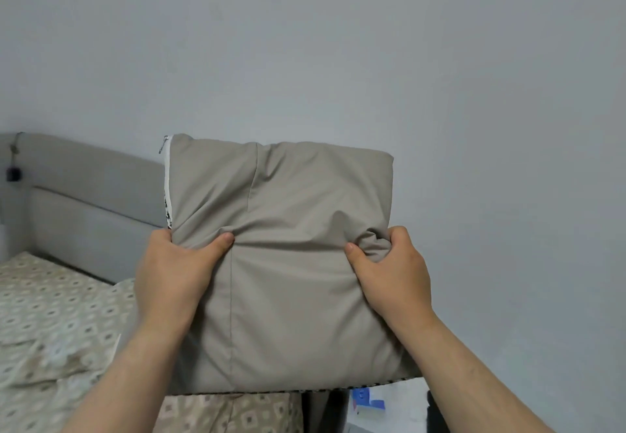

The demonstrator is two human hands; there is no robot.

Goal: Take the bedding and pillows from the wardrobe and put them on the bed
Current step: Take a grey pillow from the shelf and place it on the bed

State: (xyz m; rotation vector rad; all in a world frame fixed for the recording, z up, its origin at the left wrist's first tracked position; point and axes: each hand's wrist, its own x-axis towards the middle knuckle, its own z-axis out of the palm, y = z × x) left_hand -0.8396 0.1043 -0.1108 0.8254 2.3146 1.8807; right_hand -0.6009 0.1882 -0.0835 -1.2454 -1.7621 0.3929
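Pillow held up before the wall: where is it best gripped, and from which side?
Probably its two side edges at mid-height, one hand from each side, as the left hand and right hand grip now: the pillow is wide, soft and upright.

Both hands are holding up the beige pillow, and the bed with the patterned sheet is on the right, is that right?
No. The head view shows the left hand and right hand gripping the beige pillow, but the bed with the patterned sheet is on the left, not the right.
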